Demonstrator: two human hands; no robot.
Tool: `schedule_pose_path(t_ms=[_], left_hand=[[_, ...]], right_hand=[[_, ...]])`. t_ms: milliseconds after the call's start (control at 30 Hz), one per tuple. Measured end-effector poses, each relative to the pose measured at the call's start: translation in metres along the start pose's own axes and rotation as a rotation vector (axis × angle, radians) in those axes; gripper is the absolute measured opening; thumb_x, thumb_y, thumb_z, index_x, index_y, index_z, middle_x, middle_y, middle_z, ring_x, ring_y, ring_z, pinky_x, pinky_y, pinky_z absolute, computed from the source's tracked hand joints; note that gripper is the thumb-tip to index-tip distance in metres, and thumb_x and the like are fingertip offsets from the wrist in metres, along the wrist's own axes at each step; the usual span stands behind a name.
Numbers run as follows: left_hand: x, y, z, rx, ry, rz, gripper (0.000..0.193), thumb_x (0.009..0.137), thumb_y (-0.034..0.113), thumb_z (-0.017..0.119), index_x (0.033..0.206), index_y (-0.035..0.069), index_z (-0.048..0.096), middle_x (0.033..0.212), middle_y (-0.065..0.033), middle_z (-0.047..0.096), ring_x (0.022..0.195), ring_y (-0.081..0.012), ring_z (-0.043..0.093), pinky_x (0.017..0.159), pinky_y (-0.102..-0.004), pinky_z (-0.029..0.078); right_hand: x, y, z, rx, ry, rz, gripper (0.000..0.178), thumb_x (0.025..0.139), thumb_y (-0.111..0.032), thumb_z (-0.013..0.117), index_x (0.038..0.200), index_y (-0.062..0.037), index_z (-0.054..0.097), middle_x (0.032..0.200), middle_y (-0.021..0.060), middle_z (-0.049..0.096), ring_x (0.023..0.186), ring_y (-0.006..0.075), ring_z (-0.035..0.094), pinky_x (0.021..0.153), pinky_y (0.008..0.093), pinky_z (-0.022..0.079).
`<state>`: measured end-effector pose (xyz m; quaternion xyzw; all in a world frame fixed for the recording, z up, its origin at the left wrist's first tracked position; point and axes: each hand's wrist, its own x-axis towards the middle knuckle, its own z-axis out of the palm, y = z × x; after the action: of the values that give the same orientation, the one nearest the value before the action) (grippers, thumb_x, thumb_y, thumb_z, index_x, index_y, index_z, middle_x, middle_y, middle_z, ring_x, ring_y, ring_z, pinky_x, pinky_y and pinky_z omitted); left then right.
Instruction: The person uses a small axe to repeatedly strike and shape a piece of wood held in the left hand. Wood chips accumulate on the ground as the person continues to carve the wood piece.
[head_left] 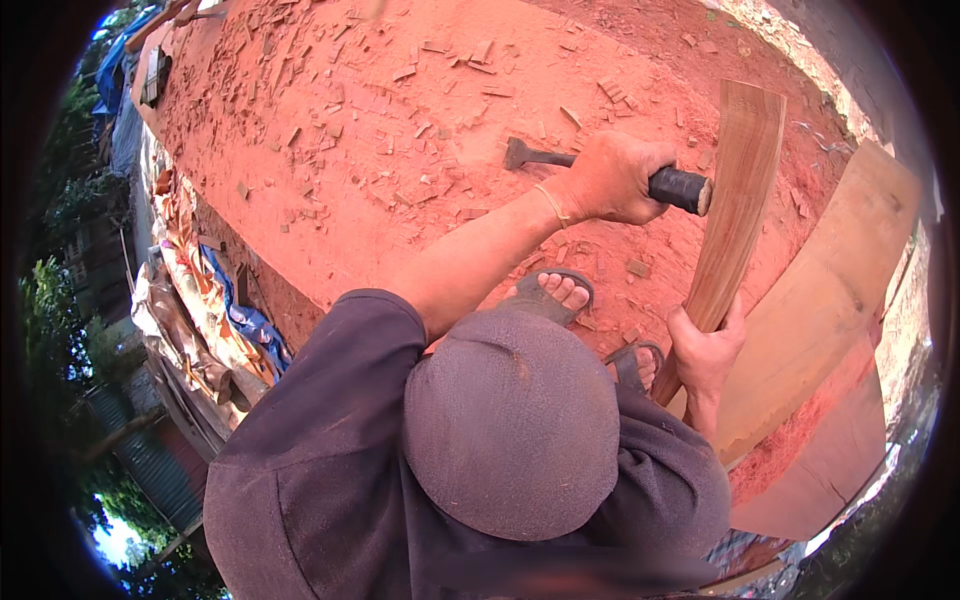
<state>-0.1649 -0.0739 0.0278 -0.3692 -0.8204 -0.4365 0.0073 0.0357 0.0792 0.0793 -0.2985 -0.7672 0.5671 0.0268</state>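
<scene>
The red, dust-covered ground [330, 200] fills most of the view, littered with loose wood chips [400, 100]. They could roll underfoot, and a shifted stance would carry straight into whatever the arms are doing.

Broad flat planks [830, 300] lie at the right, just behind the curved board [742, 190], and leave little room on that side. The board stands tilted on end, its lower end down by the feet. Only the right hand [705, 352] steadies it, its grip wrapped around the lower part, so it could probably twist or kick out under a knock.

The left hand [615, 178] has its grip closed around the dark handle of a chopping tool [600, 172], which lies roughly level. Its metal head points left and the handle's butt is just beside the board's edge. A glancing stroke off that narrow edge would likely run down toward the right hand.

The sandalled feet [560, 292] sit bare-toed near the board's base, so they are exposed too. A blue tarp [240, 315] and scrap lie well apart at the left.
</scene>
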Motion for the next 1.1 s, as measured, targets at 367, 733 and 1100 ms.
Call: schedule_pose_path(t_ms=[367, 733, 1100], left_hand=[[-0.009, -0.014, 0.02, 0.053, -0.07, -0.037, 0.019, 0.069, 0.02, 0.076, 0.077, 0.012, 0.061, 0.07, -0.009, 0.064, 0.069, -0.035, 0.068, 0.06, -0.0454, 0.053], [-0.02, -0.014, 0.018, 0.098, -0.1, -0.018, 0.021, 0.068, 0.021, 0.077, 0.081, 0.014, 0.061, 0.069, -0.0082, 0.064, 0.068, -0.0334, 0.068, 0.059, -0.0451, 0.053], [-0.022, -0.022, 0.015, 0.138, -0.095, -0.018, 0.02, 0.07, 0.023, 0.077, 0.08, 0.014, 0.062, 0.068, -0.0085, 0.065, 0.067, -0.0331, 0.069, 0.059, -0.044, 0.054]], right_hand=[[0.014, -0.011, -0.006, -0.095, 0.024, 0.058, 0.024, 0.085, -0.006, 0.07, 0.105, -0.0006, 0.058, 0.084, 0.0034, 0.062, 0.073, 0.0136, 0.06, 0.068, 0.0327, 0.052], [0.007, -0.039, -0.053, 0.761, 0.275, -0.09, 0.034, 0.086, -0.001, 0.062, 0.118, 0.0011, 0.053, 0.1, 0.0119, 0.059, 0.085, 0.0189, 0.06, 0.078, 0.0361, 0.055], [-0.001, 0.002, -0.046, 0.282, 0.069, 0.058, 0.024, 0.083, -0.004, 0.072, 0.104, 0.0008, 0.063, 0.086, 0.0055, 0.064, 0.075, 0.0128, 0.061, 0.067, 0.0297, 0.051]])
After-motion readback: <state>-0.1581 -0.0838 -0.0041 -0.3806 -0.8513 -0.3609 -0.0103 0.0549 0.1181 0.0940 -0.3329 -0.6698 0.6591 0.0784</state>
